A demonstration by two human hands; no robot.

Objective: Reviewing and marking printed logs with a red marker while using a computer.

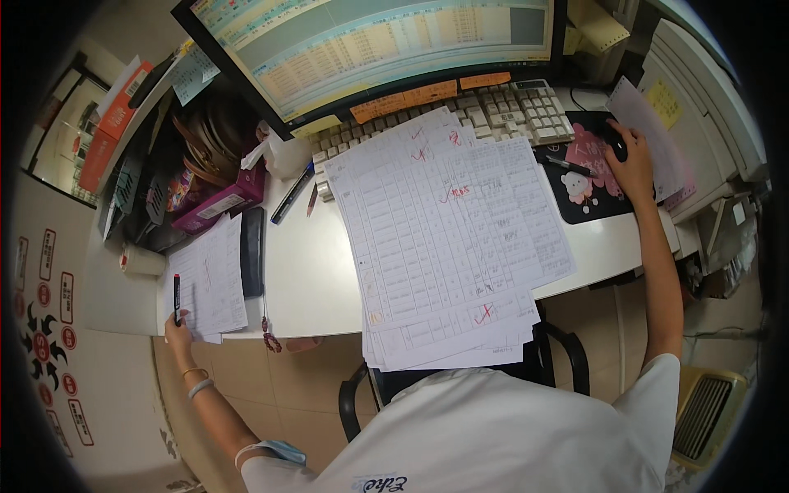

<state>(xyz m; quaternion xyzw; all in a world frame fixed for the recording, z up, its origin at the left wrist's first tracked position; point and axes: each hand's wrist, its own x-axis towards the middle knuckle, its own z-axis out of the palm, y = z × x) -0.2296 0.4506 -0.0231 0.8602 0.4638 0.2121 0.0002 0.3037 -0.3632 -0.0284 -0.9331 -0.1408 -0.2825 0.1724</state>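
Note:
At the left edge of the desk, my left hand holds a black marker pen with a red end, pointing upward. That hand rests by the lower left corner of a stack of printed sheets. My right hand lies over a black computer mouse at the far right, its fingers curled around it. Under the mouse is a dark mouse pad with a pink pattern, and a black pen lies on it. Printed table sheets with red marks cover the desk's middle and overlap the keyboard.
A monitor stands behind the keyboard, orange notes along its lower edge. A blue marker lies left of the sheets. A purple box and a paper roll are at left. A printer-like machine borders the right side.

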